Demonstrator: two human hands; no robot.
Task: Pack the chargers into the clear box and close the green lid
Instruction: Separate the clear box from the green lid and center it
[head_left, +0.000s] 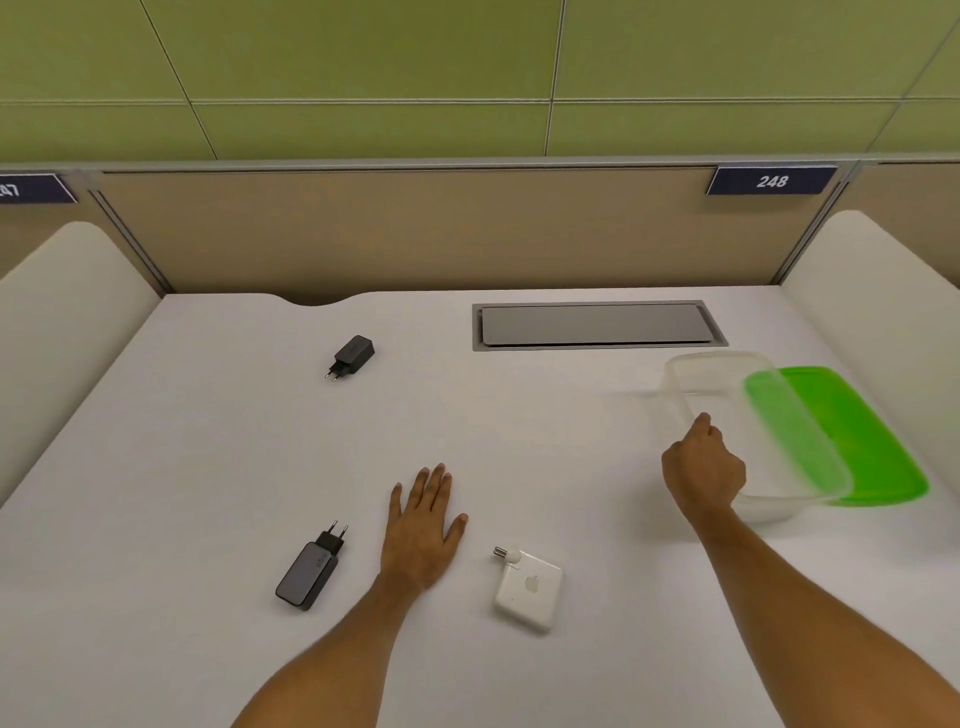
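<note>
The clear box (727, 384) sits at the right of the white desk, blurred, partly over the green lid (872, 447) that lies flat beneath and to its right. My right hand (704, 465) grips the box's near left rim. My left hand (423, 525) rests flat on the desk, fingers spread, holding nothing. A small black charger (352, 356) lies far left of centre. A larger dark grey charger (310, 570) lies left of my left hand. A white square charger (528, 590) lies to its right.
A grey cable hatch (597, 325) is set into the desk behind the box. Beige partition walls close the back, and rounded white dividers (72, 291) flank both sides. A sign reading 248 (771, 181) hangs at the upper right.
</note>
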